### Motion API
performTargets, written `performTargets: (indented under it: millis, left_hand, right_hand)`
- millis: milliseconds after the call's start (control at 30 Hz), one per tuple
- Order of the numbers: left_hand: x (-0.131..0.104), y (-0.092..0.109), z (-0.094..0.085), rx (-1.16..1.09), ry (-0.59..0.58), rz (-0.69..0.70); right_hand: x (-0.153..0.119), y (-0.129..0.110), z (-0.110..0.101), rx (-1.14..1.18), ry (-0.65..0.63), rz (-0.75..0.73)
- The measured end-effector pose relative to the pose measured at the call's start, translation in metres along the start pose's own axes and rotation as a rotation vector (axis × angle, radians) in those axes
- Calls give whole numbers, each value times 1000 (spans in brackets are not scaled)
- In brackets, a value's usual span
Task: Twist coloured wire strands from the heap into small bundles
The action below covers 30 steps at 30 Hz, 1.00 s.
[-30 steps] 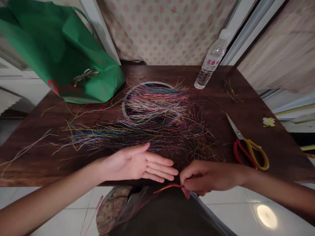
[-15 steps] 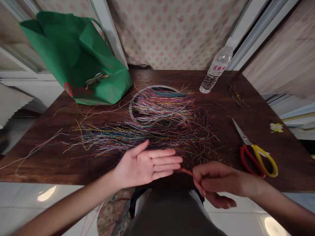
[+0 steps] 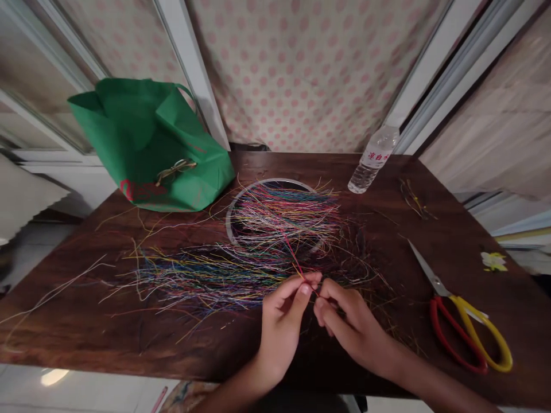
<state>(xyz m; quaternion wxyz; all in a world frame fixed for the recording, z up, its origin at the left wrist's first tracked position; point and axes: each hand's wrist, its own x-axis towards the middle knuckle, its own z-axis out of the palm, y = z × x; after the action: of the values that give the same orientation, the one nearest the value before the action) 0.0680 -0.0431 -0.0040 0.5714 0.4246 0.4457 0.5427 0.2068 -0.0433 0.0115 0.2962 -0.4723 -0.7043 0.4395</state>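
Observation:
My left hand is closed in a pinch, thumb against forefinger, on a few thin red wires. The strands stick up and away from the fingertips, toward the pile behind. Close beside it, my right hand pinches the lower end of the same strands. Just beyond both hands lies a long bundle of thin multicoloured wires on the dark wooden table. More wires are heaped across a round grey-rimmed tray.
Scissors with red and yellow handles lie at the right. A water bottle stands at the back right, and a green bag with glasses against it at the back left. A small white-yellow flower-like piece lies far right.
My left hand was flat and open, palm up; now it pinches the wires. My right hand has moved left to meet it. The view has tilted up.

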Motion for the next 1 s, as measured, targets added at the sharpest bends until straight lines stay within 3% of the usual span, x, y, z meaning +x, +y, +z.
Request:
performTargets:
  millis: [133,233,467,633,700,767,867,933,1000]
  left_hand:
    - [4,-2,7,72,53,51]
    - [7,-3,12,92,64,68]
    - [14,-1,19,122,81,55]
    - [16,1,24,174,125,99]
    - [19,3,25,98,126,95]
    - [22,5,23,-67,55,29]
    - [22,10,15,-271,-137,-102]
    - [19,11,10,-252,-226,-136]
    - [15,11,7,-165,-256,-90]
  right_hand:
    - [3,10,2,47,-19,5]
    - [2,17,4,-44,24,-30]
    - [-1,28,7,-462,163,-316]
    - [-1,30,9,-495,154,-331]
    - [-2,26,5,-470,142,-311]
    - [-2,20,-2,-350,98,-242]
    - [-4,11,-15,108,-28,-40]
    - [-4,6,-19,377,-82,56]
    - [-5,4,-18,455,-87,78]
